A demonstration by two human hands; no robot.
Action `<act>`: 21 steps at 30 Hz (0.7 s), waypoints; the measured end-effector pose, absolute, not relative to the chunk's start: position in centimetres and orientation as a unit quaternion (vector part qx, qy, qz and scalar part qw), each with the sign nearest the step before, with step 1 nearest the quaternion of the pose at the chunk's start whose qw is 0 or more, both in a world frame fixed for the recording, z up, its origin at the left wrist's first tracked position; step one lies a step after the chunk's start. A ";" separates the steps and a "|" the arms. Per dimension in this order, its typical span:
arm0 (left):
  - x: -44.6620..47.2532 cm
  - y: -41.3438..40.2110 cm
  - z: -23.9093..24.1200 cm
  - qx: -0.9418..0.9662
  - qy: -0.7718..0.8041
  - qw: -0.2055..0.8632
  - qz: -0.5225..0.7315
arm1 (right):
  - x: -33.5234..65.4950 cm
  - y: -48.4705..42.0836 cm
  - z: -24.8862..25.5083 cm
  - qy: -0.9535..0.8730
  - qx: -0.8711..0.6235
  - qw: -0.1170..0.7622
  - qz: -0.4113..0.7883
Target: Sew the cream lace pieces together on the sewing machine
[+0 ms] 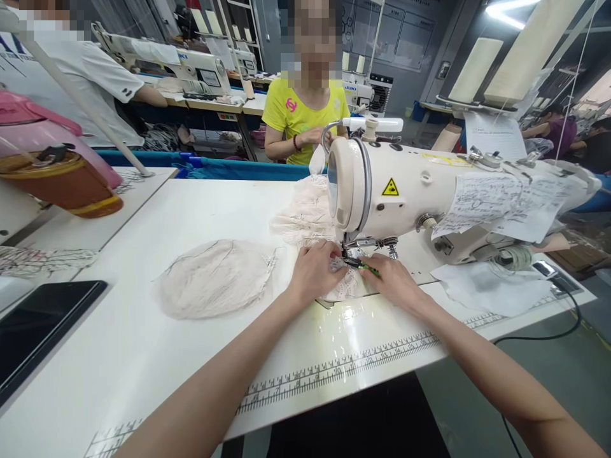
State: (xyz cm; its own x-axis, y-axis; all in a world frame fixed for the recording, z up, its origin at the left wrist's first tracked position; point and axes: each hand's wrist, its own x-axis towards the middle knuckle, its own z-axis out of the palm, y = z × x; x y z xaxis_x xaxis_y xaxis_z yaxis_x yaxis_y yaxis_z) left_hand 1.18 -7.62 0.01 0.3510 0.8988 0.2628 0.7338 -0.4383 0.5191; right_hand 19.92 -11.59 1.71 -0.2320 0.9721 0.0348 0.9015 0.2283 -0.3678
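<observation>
A white sewing machine stands on the table, its needle area just above my hands. My left hand is closed on pale lace fabric at the left of the presser foot. In my right hand is a pair of thread snips with green on the handle. Their dark blades point left, toward my left fingers and the lace under the needle. More of the pale fabric is bunched behind my left hand. The blade tips are partly hidden among the fingers and lace.
A flat, roundish cream fabric piece lies left on the white table. A printed ruler runs along the front edge. White cloth lies right; a black phone lies far left. Across the table sits a person in yellow.
</observation>
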 end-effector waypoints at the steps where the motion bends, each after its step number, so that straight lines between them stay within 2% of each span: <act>1: 1.2 -7.6 0.0 0.807 0.506 0.158 0.261 | 19.9 -11.6 1.7 -0.773 -0.605 0.133 0.139; 21: 1.2 -7.6 0.2 0.799 0.514 0.169 0.261 | 19.8 -11.3 1.4 -0.777 -0.598 0.136 0.139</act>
